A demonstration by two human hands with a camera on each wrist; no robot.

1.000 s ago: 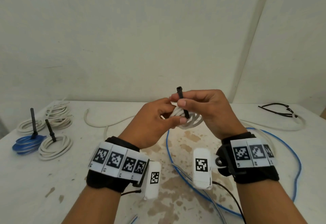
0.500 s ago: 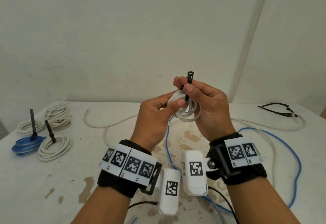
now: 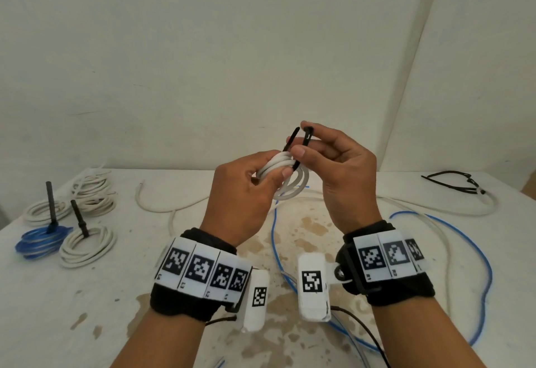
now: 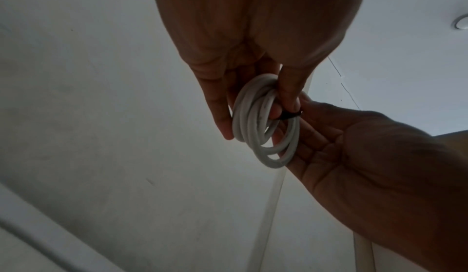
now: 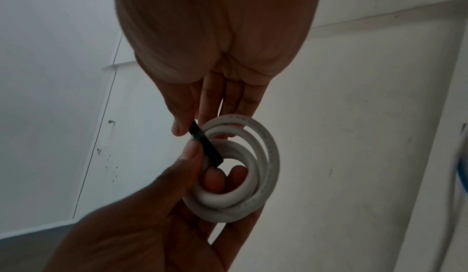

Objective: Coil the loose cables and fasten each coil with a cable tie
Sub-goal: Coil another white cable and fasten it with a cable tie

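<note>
1. Left hand [image 3: 242, 193]: thumb and fingers curled around a small white cable coil [image 3: 285, 177], held in the air above the table [image 3: 58, 309], mid-frame.
2. Right hand [image 3: 340, 170], just at 3 o'clock of the left: thumb and forefinger pinch a black cable tie [image 3: 301, 150]; remaining fingers loosely extended behind the coil.
3. Tie loops around the coil's strands; both ends stick up toward 12 o'clock, apart, not joined.
4. Table, 9 o'clock side: blue coil [image 3: 40, 241] and white coils [image 3: 87, 244], black ties standing upright on them.
5. Loose blue cable [image 3: 490, 275] and white cable [image 3: 162, 208] sprawl on the table, 3 to 6 o'clock and 10 o'clock.
</note>
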